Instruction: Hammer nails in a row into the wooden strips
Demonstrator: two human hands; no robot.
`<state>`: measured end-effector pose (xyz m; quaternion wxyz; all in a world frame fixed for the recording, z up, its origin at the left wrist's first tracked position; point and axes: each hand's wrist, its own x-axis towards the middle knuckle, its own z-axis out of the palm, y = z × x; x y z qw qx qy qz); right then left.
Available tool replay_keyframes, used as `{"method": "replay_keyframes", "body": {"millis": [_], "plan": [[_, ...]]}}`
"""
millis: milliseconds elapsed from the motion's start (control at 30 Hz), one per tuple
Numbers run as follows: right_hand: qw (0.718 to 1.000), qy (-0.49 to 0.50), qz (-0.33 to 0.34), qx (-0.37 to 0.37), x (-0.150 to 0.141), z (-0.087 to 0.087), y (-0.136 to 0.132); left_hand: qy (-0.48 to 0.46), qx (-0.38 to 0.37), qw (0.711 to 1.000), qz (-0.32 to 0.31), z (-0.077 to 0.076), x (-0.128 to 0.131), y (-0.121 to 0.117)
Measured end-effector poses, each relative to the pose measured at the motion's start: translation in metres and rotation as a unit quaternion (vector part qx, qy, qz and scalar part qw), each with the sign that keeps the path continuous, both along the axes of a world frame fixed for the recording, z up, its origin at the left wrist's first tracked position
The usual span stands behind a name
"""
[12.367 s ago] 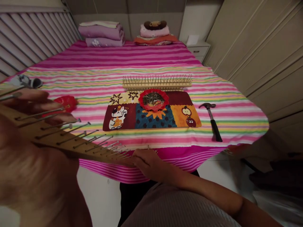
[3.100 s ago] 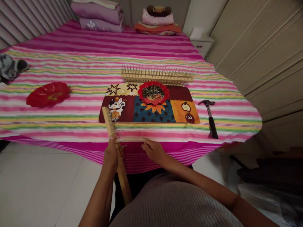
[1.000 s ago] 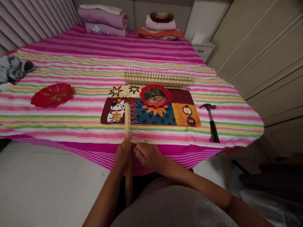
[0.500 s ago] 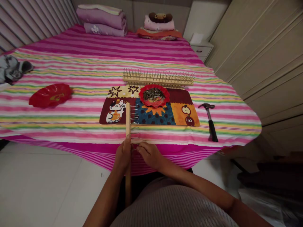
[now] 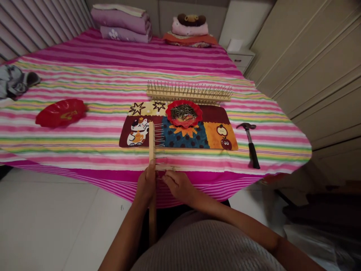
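My left hand (image 5: 146,183) is wrapped round a long wooden strip (image 5: 151,140) studded with nails, which points away from me over the bed's near edge. Its nails stick out to the right. My right hand (image 5: 177,185) is closed beside the strip, its fingertips pinched at the nails near my left thumb; what they hold is too small to see. A second strip seems to lie along the bed edge (image 5: 169,167) under my fingers.
A patchwork mat (image 5: 217,135) lies on the striped bed (image 5: 113,75), with a red dish of nails (image 5: 183,113) on it. Behind it sits another nailed wooden strip (image 5: 188,94). A hammer (image 5: 251,145) lies right, an empty red dish (image 5: 60,113) left.
Over the earlier frames the strip came down from close to my face and swung round to point straight away from me. In the last second both hands stayed almost still at the nails.
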<state>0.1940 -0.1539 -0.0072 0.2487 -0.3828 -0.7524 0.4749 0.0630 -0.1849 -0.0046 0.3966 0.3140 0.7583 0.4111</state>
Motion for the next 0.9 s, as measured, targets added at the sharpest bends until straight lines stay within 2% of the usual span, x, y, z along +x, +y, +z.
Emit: {"method": "replay_keyframes", "body": {"millis": [133, 367, 467, 533, 700, 900], "plan": [[0.999, 0.005, -0.001, -0.034, -0.001, 0.003, 0.000, -0.024, -0.006, 1.000, 0.000, 0.000, 0.001, 0.000], [0.999, -0.004, -0.002, -0.042, 0.002, 0.012, -0.002, -0.035, -0.016, 0.999, 0.012, -0.006, -0.005, 0.000], [1.000, -0.013, -0.007, -0.025, 0.009, 0.013, 0.003, -0.107, -0.045, 0.991, 0.069, -0.006, -0.010, -0.001], [0.999, -0.031, -0.018, -0.007, 0.014, 0.007, 0.008, -0.171, -0.035, 0.980, 0.092, -0.004, -0.012, -0.001], [0.997, -0.069, -0.027, 0.027, 0.018, -0.011, 0.019, -0.186, -0.032, 0.981, 0.054, 0.001, -0.007, -0.001], [0.997, -0.034, 0.013, 0.061, 0.006, 0.001, 0.016, -0.140, -0.018, 0.990, 0.010, -0.007, -0.003, 0.002]]}}
